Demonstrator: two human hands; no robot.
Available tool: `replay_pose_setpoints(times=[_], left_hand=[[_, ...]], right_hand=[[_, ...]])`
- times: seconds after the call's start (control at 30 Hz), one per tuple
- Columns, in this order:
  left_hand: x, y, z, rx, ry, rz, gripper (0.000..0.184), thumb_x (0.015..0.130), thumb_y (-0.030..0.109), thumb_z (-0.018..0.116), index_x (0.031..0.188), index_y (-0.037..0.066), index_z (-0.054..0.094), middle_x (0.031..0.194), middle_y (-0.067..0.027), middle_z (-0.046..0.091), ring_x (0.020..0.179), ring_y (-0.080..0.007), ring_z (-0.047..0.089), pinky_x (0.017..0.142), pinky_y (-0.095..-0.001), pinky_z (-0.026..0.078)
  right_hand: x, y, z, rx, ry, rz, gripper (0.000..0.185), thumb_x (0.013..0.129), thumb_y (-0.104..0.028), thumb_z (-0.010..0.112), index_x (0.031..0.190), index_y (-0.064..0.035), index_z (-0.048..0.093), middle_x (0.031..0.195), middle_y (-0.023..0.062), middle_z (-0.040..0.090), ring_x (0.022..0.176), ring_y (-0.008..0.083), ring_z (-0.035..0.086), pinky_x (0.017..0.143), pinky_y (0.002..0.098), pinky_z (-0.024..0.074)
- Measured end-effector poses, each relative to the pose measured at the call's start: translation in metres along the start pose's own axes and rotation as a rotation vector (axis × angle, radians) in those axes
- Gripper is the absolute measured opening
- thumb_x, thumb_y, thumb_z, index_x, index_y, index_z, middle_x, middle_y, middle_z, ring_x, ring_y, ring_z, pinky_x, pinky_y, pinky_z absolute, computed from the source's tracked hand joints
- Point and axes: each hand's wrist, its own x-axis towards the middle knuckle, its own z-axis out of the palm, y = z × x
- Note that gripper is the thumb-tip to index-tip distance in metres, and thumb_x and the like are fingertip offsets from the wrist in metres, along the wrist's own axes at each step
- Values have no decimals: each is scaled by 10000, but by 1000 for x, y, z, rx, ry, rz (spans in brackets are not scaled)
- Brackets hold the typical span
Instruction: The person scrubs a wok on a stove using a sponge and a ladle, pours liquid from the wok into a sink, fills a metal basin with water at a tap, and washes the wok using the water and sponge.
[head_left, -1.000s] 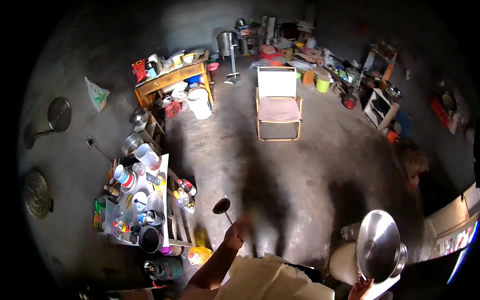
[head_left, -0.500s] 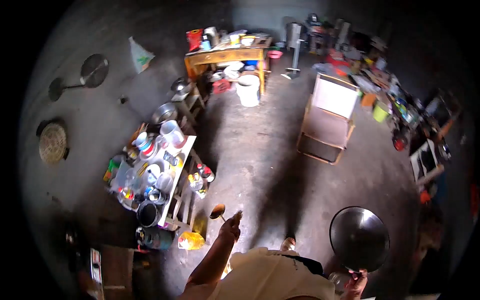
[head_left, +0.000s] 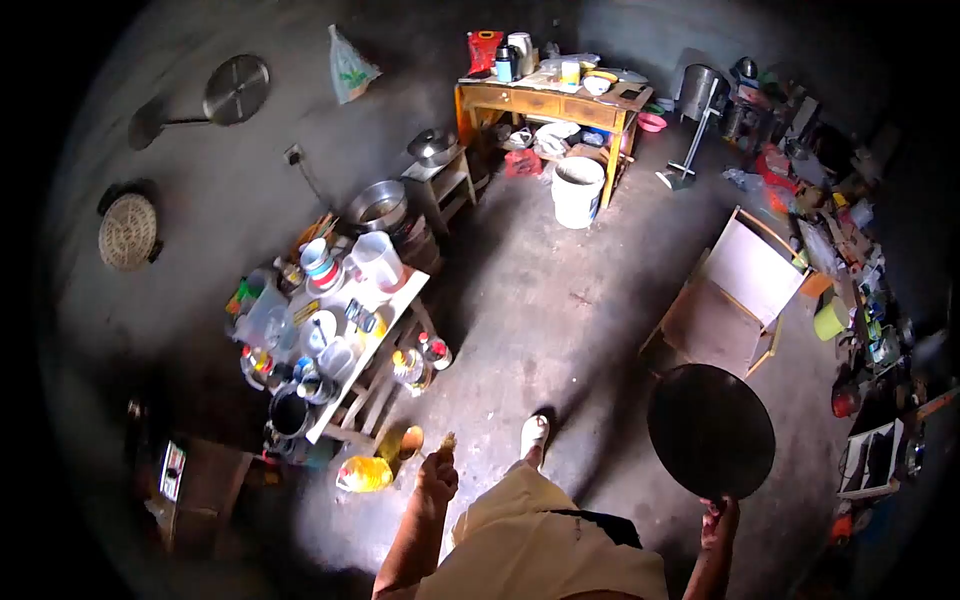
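Right hand (head_left: pixel 722 520) grips big round pan (head_left: pixel 711 430) by rim, good hold; looks stiff, maybe tippy. Left hand (head_left: pixel 436 480) has fingers curled round light-looking ladle (head_left: pixel 411 441).

- The view has swung left, bringing the wooden drawer counter (head_left: pixel 545 101) to the upper middle.
- The folding chair (head_left: pixel 725 300) now appears slanted at the right, partly overlapped by the round metal pan (head_left: pixel 711 430).
- The pan's face, bright at first, is dark.
- The ladle (head_left: pixel 411 441) in the left hand (head_left: pixel 437 478) now appears beside the oil jug (head_left: pixel 365 474).
- One shod foot (head_left: pixel 535 437) has come fully into sight.
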Motion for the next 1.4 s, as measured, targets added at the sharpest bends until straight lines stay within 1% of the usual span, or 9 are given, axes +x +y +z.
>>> replay_pose_setpoints(times=[0.17, 0.2, 0.37, 0.83, 0.9, 1.1, 1.17, 1.33, 1.4], left_hand=[[77, 30, 58, -44, -202, 33, 48, 794, 122, 477, 758, 135, 506, 502, 92, 316, 362, -27, 282, 362, -156, 238], [88, 30, 77, 292, -126, 297, 50, 797, 129, 480, 760, 135, 512, 505, 89, 333, 360, -27, 282, 354, -154, 230], [145, 63, 188, 13, -179, -23, 68, 804, 164, 503, 743, 135, 509, 522, 66, 396, 352, -38, 295, 349, -158, 235], [272, 34, 465, 289, -175, 371, 63, 733, 85, 535, 744, 131, 493, 529, 74, 357, 364, -38, 277, 380, -165, 257], [290, 33, 489, -227, -281, 31, 67, 729, 103, 546, 726, 133, 485, 530, 76, 348, 364, -40, 268, 376, -166, 252], [361, 20, 508, -6, -47, 270, 143, 730, 128, 551, 659, 155, 430, 510, 84, 358, 363, -31, 285, 338, -164, 248], [385, 25, 514, -291, -124, 182, 123, 709, 61, 546, 818, 113, 520, 532, 61, 351, 388, -45, 275, 334, -157, 234], [427, 45, 575, -143, -113, 372, 199, 800, 304, 575, 785, 112, 527, 508, 67, 369, 391, -46, 334, 335, -150, 263], [459, 60, 593, -286, 27, 334, 113, 785, 211, 553, 763, 105, 521, 505, 59, 374, 392, -54, 340, 339, -159, 275]], right_hand=[[49, -45, 121, 32, -9, 63, 136, 813, -218, 499, 868, -96, 524, 612, 31, 529, 395, 44, 369, 310, 162, 237], [63, -52, 138, 41, -19, 96, 120, 803, -215, 505, 846, -104, 519, 614, 21, 529, 397, 38, 372, 314, 152, 235], [138, -81, 211, 50, -88, 94, 125, 796, -203, 522, 855, -93, 525, 637, 44, 552, 413, 51, 398, 323, 158, 261], [413, -228, 381, -79, -273, -42, 122, 758, -187, 526, 721, -73, 509, 563, 45, 525, 390, 59, 356, 326, 174, 241], [456, -252, 414, -88, -293, -63, 137, 767, -204, 527, 698, -88, 506, 540, 20, 487, 386, 56, 342, 328, 176, 232], [550, -317, 520, -105, -469, -149, 300, 838, -327, 496, 606, -136, 498, 475, -39, 405, 363, 49, 275, 345, 199, 171], [596, -321, 554, -116, -481, -194, 292, 841, -333, 485, 640, -127, 526, 497, -29, 446, 363, 45, 273, 343, 206, 178], [683, -344, 647, 44, -595, -178, 237, 848, -324, 486, 763, -120, 572, 612, 41, 582, 391, 45, 376, 344, 187, 250], [709, -354, 690, 47, -580, -157, 242, 855, -324, 492, 770, -116, 581, 660, 71, 627, 418, 41, 431, 351, 178, 286]])
